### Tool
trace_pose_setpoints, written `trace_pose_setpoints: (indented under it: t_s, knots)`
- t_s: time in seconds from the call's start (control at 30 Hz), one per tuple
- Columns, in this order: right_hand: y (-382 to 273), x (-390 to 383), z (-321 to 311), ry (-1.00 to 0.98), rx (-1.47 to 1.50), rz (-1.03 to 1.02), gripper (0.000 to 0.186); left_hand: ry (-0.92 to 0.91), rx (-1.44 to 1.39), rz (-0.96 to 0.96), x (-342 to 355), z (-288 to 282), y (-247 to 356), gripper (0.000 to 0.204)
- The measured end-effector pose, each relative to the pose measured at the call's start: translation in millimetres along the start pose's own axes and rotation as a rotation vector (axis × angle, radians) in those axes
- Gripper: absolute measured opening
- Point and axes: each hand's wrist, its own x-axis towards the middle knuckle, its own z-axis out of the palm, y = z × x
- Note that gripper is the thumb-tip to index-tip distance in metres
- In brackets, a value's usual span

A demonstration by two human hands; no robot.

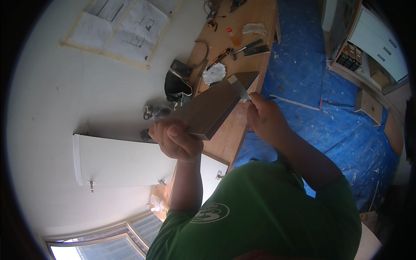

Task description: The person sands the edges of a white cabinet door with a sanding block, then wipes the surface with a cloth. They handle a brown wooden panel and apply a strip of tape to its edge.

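Observation:
A long brown wooden board point(208, 106) is held up slantwise above the workbench. My left hand point(177, 139) is closed around its near end, thumb on the end face. In my right hand point(266, 115), fingers pinched, is a flat grey metal strip point(240, 89) with a paler tip, resembling a file or scraper. It lies against the board's face close to the right edge; the grip end is hidden in the fingers. Just beyond the board, a crumpled white wad point(214, 73) rests on the bench.
The wooden bench point(225, 141) carries a hammer point(242, 51), an orange-and-black utility knife point(219, 58) and a red-capped bottle point(233, 37). A black bag point(177, 84) leans by the wall. To the left is a white door panel point(125, 160) with hinges. Blue sheeting point(299, 65) covers the floor.

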Motion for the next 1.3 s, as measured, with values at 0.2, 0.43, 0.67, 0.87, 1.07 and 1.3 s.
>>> trace_pose_setpoints:
  t_s: [0.2,0.43,0.67,0.87,1.07,1.3]
  knots:
    - [7,-6,19,-0.029,-0.036,-0.028,0.017,0.006,-0.017,-0.003,0,4,-1,0.044]
    - [-90,-43,6,-0.224,-0.025,-0.270,0.022,-0.017,0.008,-0.041,4,1,2,0.051]
    - [-94,-42,-7,-0.157,0.135,-0.423,0.017,-0.045,-0.001,-0.104,-1,-1,2,0.053]
    - [-50,-8,1,-0.164,0.467,-0.166,0.017,-0.084,0.005,-0.112,-3,-7,4,0.053]
    - [-67,0,7,-0.219,0.364,-0.431,0.012,-0.100,0.026,-0.101,-4,-8,-1,0.051]
    - [-69,4,10,-0.218,0.333,-0.480,0.013,-0.103,0.031,-0.099,-5,-10,1,0.051]
